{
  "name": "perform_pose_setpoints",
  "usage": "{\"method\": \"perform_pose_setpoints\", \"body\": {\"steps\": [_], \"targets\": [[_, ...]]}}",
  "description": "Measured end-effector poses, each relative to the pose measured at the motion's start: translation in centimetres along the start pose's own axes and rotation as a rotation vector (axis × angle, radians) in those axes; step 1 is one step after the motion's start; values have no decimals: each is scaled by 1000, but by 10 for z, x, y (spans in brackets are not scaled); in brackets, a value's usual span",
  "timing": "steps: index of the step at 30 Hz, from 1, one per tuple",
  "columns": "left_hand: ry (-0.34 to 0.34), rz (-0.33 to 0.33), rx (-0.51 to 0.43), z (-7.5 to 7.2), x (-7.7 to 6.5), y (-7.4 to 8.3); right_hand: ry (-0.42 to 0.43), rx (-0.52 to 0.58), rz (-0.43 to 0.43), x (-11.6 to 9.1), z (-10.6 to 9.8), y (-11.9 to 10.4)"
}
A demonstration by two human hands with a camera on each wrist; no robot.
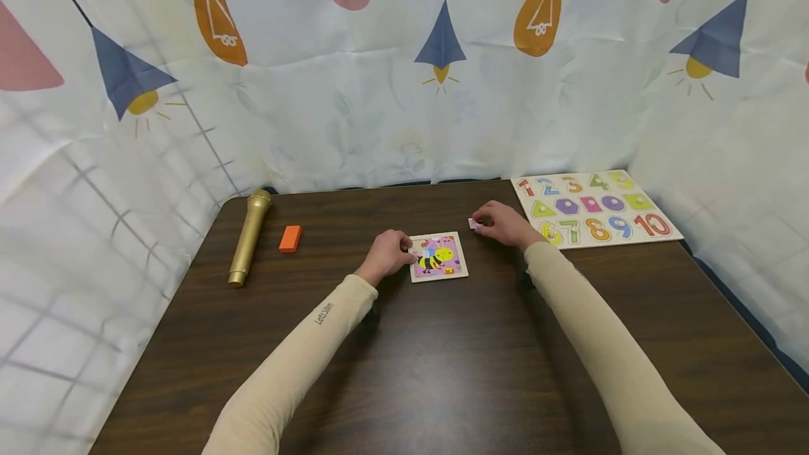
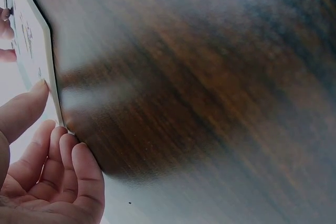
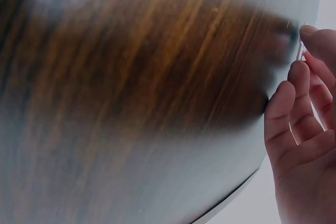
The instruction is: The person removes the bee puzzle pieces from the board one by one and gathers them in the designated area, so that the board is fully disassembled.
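A small square bee puzzle (image 1: 436, 267) with a pale wooden border lies flat in the middle of the table; its picture is a yellow and black bee on pink. My left hand (image 1: 387, 255) grips its left edge, thumb over the border and fingertips at the rim, as the left wrist view shows with the board (image 2: 48, 45) seen edge-on. To the right of the puzzle, my right hand (image 1: 502, 223) pinches a small pink puzzle piece (image 1: 473, 224) between thumb and fingers, low over the tabletop. In the right wrist view that hand (image 3: 302, 140) mostly hides the piece.
A number and shape board (image 1: 584, 214) lies at the back right, just beyond my right hand. At the left are a gold microphone (image 1: 249, 239) and an orange block (image 1: 290, 239). A printed curtain (image 1: 379, 125) hangs along the back edge of the dark wooden table (image 1: 430, 371).
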State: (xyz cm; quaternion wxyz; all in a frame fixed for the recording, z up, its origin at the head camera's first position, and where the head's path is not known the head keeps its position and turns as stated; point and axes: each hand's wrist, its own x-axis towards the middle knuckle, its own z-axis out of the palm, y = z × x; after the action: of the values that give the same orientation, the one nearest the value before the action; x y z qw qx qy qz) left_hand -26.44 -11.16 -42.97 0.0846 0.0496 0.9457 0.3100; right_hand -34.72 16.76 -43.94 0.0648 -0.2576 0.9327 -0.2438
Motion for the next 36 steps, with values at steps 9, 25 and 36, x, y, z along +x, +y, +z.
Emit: {"method": "perform_pose_setpoints", "body": {"steps": [9, 25, 36], "targets": [[4, 1, 3, 0, 0, 0, -17, 1, 38, 3, 1, -2], [1, -12, 7, 1, 2, -1, -29, -14, -3, 5, 2, -11], [4, -7, 5, 0, 1, 0, -43, -45, -4, 12, 6, -15]]}}
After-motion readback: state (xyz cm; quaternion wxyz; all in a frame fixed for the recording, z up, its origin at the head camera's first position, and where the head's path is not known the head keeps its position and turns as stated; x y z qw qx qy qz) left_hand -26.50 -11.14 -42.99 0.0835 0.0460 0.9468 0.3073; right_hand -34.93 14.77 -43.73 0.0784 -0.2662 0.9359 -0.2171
